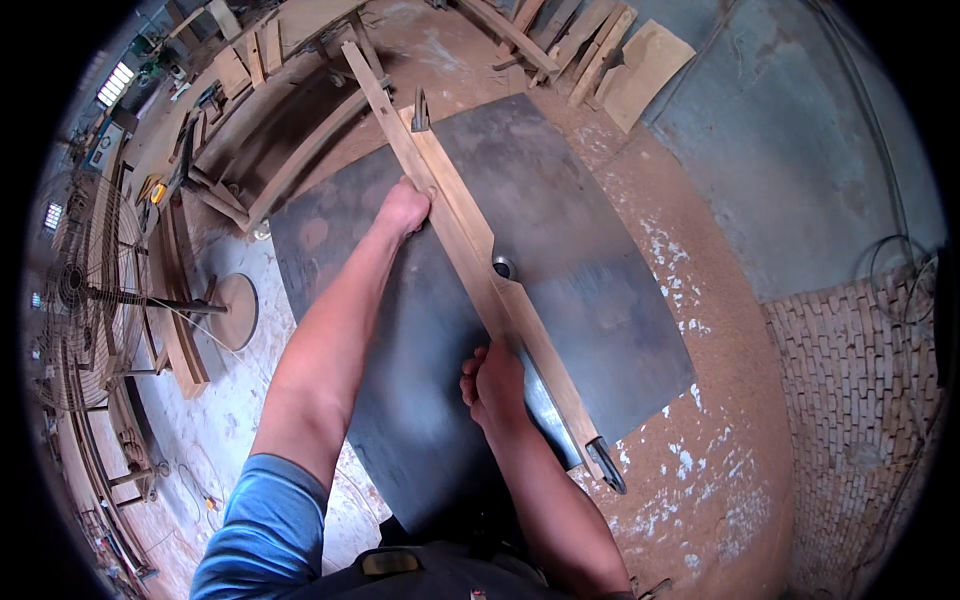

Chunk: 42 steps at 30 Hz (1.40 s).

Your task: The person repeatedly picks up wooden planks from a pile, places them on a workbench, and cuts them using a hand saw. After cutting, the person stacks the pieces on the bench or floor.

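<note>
A long, narrow wooden strip [388,122] lies slantwise across a dark metal machine table [590,290]. Along its right side run two wooden fence boards, a far one [462,205] and a near one [555,365]. In the gap between them sits a round metal spindle [504,268]. My left hand [404,207] is closed on the strip's left edge, about midway along. Lower down, my right hand [498,382] has its fingers curled at the strip's near end, partly hiding that end. Metal clamps stand at the far fence end [420,112] and the near fence end [608,468].
A wire fan [75,285] stands at the left, near a round wooden disc [235,310] and a workbench with tools. Boards [600,50] lean at the back. Sawdust [720,420] covers the floor on the right, beside stacked wood pieces [850,380].
</note>
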Tool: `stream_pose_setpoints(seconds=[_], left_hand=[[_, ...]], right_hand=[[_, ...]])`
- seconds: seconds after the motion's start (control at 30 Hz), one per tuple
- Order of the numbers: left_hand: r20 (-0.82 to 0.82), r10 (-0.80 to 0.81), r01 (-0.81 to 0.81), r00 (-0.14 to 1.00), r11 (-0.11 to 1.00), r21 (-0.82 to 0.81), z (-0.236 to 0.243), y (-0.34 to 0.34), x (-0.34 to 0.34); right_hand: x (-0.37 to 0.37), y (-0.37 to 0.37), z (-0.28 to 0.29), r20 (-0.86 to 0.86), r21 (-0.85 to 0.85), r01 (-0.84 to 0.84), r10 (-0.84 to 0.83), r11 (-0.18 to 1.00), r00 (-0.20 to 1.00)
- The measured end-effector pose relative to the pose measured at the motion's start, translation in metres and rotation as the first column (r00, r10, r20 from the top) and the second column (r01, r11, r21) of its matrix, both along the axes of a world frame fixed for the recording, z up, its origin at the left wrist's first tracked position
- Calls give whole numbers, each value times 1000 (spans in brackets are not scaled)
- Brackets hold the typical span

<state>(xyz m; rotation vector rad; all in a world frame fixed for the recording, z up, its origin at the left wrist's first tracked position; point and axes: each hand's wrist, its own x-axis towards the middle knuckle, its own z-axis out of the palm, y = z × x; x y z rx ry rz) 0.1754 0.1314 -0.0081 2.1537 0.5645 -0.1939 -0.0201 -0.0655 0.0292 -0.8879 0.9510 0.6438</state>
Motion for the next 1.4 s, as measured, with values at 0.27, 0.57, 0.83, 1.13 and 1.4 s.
stream_pose_setpoints(seconds=[0.27,0.57,0.83,1.13,1.4], left_hand=[[-10,-35,36,999,997,71,10,14,17],[-138,-77,108,987,968,227,18,-7,6],[-271,-42,66,962,995,81,42,8,-13],[-116,-31,-107,993,212,-972,20,13,-225],[-173,-42,-157,984,252,-955,70,-128,-424]], right_hand=[[37,37,-1,7,-37,25,-25,999,1000],[96,87,-27,163,-32,76,-70,997,984],[56,131,-20,343,90,-262,217,961,914],[-69,-29,23,361,-263,-438,509,860,782],[-116,-59,22,385,-202,-655,674,728,630]])
